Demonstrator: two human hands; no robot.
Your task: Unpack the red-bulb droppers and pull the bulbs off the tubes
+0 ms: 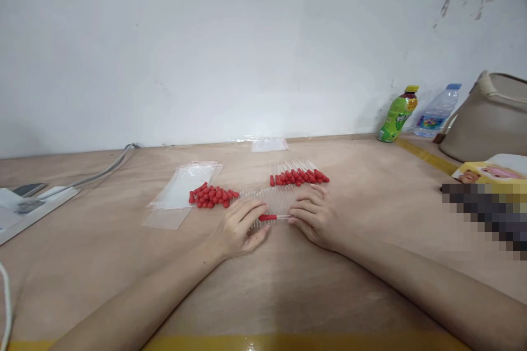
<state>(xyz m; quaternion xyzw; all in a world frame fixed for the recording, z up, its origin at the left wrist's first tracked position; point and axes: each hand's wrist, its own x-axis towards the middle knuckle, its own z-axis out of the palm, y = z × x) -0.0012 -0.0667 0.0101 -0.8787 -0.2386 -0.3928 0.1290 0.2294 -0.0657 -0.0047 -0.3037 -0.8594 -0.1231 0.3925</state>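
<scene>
A single dropper lies across the gap between my hands, a red rubber bulb (268,218) on a clear thin tube (283,217). My left hand (242,226) is curled round the bulb end, with the bulb showing between thumb and fingers. At the tube's other end, the bent fingers of my right hand (315,218) close on it; the tip is hidden. Just behind my hands lies a row of clear tubes (280,196), partly covered by them. A heap of loose red bulbs (212,196) sits beyond my left hand. Several bulbed droppers (300,176) lie side by side beyond my right hand.
Clear plastic bags (175,189) lie at the left, and another bag (269,145) by the wall. A power strip (37,211) with a cable stands far left. At the right are a green bottle (397,115), a water bottle (437,112), a grey-brown bag (488,120) and a yellow packet (494,173).
</scene>
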